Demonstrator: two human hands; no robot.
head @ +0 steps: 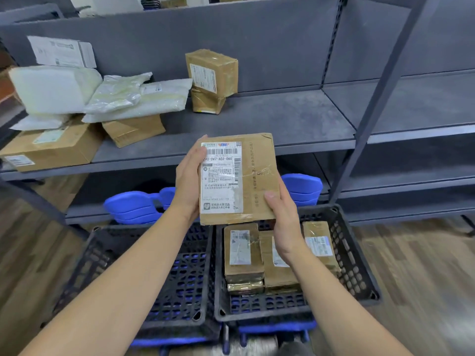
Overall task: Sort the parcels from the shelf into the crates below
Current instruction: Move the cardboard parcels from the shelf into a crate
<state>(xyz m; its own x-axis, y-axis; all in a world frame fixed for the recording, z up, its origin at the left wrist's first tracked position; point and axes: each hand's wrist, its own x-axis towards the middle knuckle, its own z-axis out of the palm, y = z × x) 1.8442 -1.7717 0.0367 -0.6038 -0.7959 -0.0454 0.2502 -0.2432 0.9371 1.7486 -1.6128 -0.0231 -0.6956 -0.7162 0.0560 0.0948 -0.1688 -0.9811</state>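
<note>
labelled brown parcel (254, 176) above black crates (354, 265)

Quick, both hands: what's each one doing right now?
Left hand: grips the left edge of the cardboard parcel.
Right hand: grips the same parcel's lower right corner.

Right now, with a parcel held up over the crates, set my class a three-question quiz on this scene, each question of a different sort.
1. True or false: the left hand and the right hand both hold the labelled parcel.
2. Brown boxes already lie in which crate? A left; B right; C both.
3. Fill in: the white padded bags lie at the shelf's ____ end.
Key: 1 true; 2 B, the right crate; 3 left.
</note>
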